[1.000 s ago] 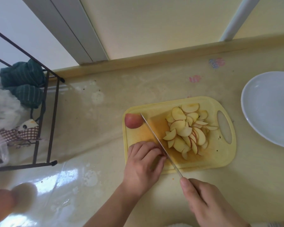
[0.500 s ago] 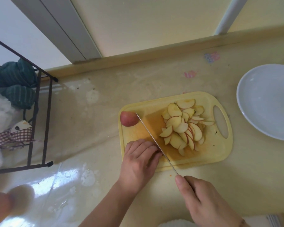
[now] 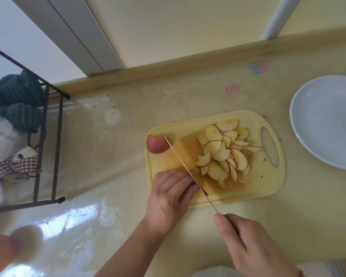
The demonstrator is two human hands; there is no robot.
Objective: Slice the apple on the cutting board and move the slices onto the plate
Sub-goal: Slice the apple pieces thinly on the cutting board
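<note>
Left hand curls, fingers together, over something hidden on the cutting board, steadying it; right hand clamps the knife.

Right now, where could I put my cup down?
Bare counter lies between the wire rack and the cutting board. The board is crowded: apple slices, knife, both hands. The plate is bare too, but it is for slices.

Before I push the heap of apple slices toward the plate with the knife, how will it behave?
The apple slices are thin and loosely overlapped, so the heap will probably spread and slide apart, not move as one. Their cut faces look moist, so some may cling to the knife. They are probably light, and may snap if pressed.
</note>
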